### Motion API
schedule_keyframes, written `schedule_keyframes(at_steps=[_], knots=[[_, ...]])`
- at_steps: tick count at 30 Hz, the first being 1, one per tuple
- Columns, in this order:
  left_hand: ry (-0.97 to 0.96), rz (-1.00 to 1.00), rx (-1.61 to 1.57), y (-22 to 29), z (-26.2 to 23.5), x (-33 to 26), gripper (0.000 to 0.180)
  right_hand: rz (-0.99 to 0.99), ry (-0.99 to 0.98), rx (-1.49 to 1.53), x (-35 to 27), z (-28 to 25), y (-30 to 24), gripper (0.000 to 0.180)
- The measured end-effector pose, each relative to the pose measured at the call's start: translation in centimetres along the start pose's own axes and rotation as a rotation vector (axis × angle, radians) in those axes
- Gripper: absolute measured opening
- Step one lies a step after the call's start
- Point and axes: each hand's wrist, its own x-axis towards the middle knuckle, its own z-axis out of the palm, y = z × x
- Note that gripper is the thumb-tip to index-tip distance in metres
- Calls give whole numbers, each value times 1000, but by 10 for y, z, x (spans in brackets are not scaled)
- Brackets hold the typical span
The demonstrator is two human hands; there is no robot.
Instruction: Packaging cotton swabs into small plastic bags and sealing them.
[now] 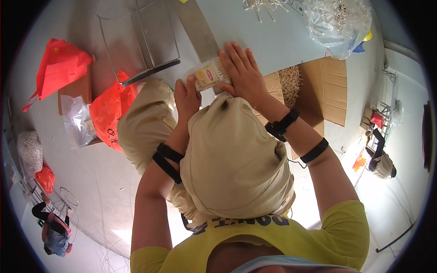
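A clear flat pack of thin white sticks, which look like cotton swabs (218,68), with a yellow and red label, lies across the table's near edge above my lap. My left hand (186,100) grips its left end, thumb up along the side. Over the right end lies my right hand (246,75), fingers stretched along the far side and thumb at the near edge, so the pack sits between them. That end is partly hidden under the palm.
Loose white sticks (264,5) and a clear bag of sticks (339,22) are on the table (255,41). An open cardboard box (330,86) with sticks stands at right. A metal wire frame (141,41) and red bags (111,104) are at left. Other people work farther off.
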Motion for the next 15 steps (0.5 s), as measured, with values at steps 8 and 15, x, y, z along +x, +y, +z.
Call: schedule_keyframes(at_steps=[8,15], knots=[[75,46,-5,14,9,-6,37,36,10,76,4,7,-20,88],[12,60,-26,8,2,-6,42,38,77,163,5,4,-14,78]])
